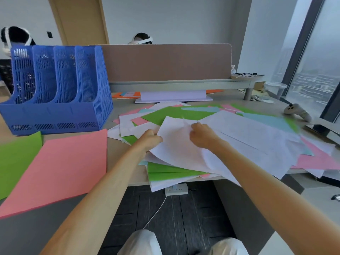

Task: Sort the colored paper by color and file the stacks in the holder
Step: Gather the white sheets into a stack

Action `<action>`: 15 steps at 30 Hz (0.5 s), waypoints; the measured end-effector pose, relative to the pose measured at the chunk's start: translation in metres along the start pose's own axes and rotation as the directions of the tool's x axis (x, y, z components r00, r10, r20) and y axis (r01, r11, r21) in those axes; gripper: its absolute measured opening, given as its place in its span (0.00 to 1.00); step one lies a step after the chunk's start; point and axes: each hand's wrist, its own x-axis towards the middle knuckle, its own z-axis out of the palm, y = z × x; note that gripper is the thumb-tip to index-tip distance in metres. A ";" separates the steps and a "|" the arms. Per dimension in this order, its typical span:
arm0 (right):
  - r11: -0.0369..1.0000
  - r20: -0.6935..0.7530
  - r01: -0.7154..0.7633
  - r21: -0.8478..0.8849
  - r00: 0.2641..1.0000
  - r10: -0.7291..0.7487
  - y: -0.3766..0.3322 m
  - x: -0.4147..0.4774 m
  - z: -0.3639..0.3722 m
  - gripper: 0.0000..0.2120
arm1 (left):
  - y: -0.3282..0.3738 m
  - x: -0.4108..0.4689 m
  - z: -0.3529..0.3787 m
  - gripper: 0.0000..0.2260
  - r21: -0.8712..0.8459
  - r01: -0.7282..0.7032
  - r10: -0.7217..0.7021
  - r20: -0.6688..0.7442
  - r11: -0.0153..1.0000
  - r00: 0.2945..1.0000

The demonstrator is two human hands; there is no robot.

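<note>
**Sorting Early, Filing Not Yet Started**

Gripping the white sheet [176,146] by its left edge with the left hand [150,138], fingers curled under. Pinching its crumpled top with the right hand [201,136]. Holding it just above the mixed pile [174,114]. Showing only a pink stack [60,166] and a green stack [16,159] sorted, near the seemingly empty blue holder [55,92]. Judging most work ahead.

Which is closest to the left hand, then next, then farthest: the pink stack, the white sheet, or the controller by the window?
1. The white sheet: the left hand grips its edge.
2. The pink stack: on the desk, to the left.
3. The controller: far right, by the window.
</note>
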 end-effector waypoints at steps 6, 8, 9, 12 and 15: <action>0.990 -0.100 -0.025 0.136 0.994 0.039 0.034 0.015 -0.002 0.26 | 0.001 0.002 0.004 0.07 0.055 -0.025 0.028 -0.054 0.998 0.998; 0.982 -0.097 -0.132 -0.134 0.988 0.120 0.064 0.020 -0.006 0.30 | -0.002 0.006 0.003 0.12 0.025 -0.006 0.007 -0.028 1.000 1.000; 0.950 -0.067 -0.208 -0.233 0.978 0.198 0.078 0.022 -0.006 0.33 | -0.002 0.006 0.002 0.17 0.012 -0.003 0.003 -0.012 1.000 1.000; 0.883 0.008 -0.330 -0.335 0.936 0.352 0.102 0.023 -0.006 0.37 | 0.005 0.001 0.001 0.24 -0.004 -0.003 0.003 -0.020 1.000 1.000; 0.874 -0.066 -0.278 -0.399 0.959 0.275 0.102 0.019 -0.002 0.32 | 0.009 0.001 0.001 0.28 -0.008 0.007 -0.008 -0.058 1.000 0.998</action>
